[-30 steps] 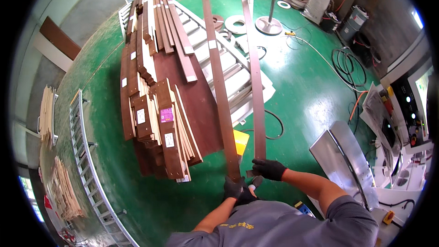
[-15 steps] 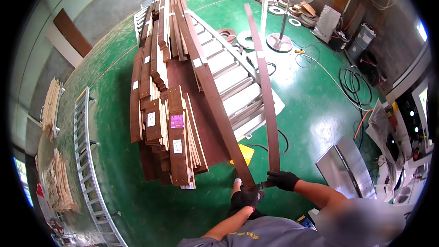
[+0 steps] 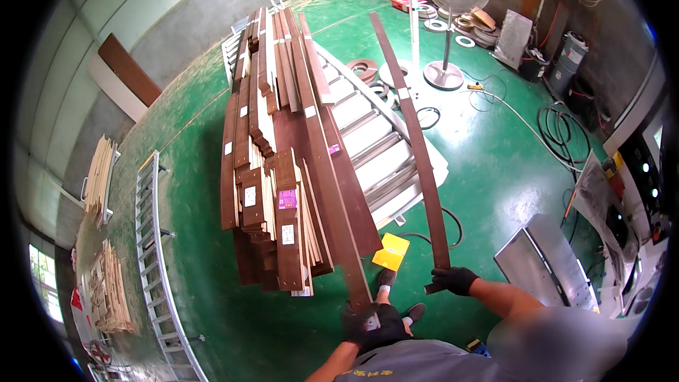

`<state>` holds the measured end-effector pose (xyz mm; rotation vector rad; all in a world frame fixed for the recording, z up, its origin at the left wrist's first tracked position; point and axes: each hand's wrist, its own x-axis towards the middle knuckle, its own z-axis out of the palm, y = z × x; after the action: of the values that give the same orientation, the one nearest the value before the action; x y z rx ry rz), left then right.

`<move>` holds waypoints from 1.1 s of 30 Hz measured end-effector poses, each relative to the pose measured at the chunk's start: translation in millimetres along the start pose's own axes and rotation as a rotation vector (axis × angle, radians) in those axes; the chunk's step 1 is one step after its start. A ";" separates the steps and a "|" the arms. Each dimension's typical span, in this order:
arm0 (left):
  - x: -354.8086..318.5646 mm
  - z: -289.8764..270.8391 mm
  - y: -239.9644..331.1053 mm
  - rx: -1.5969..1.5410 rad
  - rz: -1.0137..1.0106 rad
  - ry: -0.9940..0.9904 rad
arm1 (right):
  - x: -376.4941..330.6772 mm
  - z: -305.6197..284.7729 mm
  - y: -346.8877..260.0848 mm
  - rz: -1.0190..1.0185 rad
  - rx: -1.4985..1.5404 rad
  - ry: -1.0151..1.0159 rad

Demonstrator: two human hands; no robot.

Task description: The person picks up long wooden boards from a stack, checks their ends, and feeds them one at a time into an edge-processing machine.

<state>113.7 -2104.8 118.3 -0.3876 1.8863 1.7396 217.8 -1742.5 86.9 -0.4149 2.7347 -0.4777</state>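
My left hand (image 3: 359,325), in a black glove, is closed round the near end of a long brown board (image 3: 329,184), which stretches away from me over the stacked boards. A small pale label sits midway along it. My gloved right hand (image 3: 456,281) grips the near end of a second long brown board (image 3: 419,148), which slants away to the far left beside the roller conveyor (image 3: 368,131). Wide apart at my end, the two boards come closer together toward the far side. Beneath and left of the first board lies a stack of brown boards (image 3: 288,219) with white and purple labels.
A yellow box (image 3: 390,251) lies on the green floor by my foot. On the right are a bent metal sheet (image 3: 544,258), a coiled hose (image 3: 562,131) and a pedestal fan (image 3: 444,74). A metal roller frame (image 3: 150,240) and bundled wooden strips (image 3: 109,286) are at left.
My left hand has moved left and down with its board, away from my right hand. The right-hand board's near end has shifted slightly right. The whole view has shifted a little.
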 end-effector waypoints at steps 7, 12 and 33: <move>5.0 -47.3 8.3 0.386 0.095 0.159 | -7.2 -19.6 -0.8 -0.011 0.079 0.029; 45.7 -36.2 -85.9 0.374 0.165 0.133 | -5.0 -35.4 -8.8 -0.065 0.050 0.034; 40.8 10.9 -69.1 0.319 0.137 0.117 | -10.1 -4.0 23.7 0.024 0.131 -0.049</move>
<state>120.7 -2096.8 38.0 -0.2465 2.2771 1.4886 220.1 -1716.7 84.4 -0.3548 2.6399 -0.6285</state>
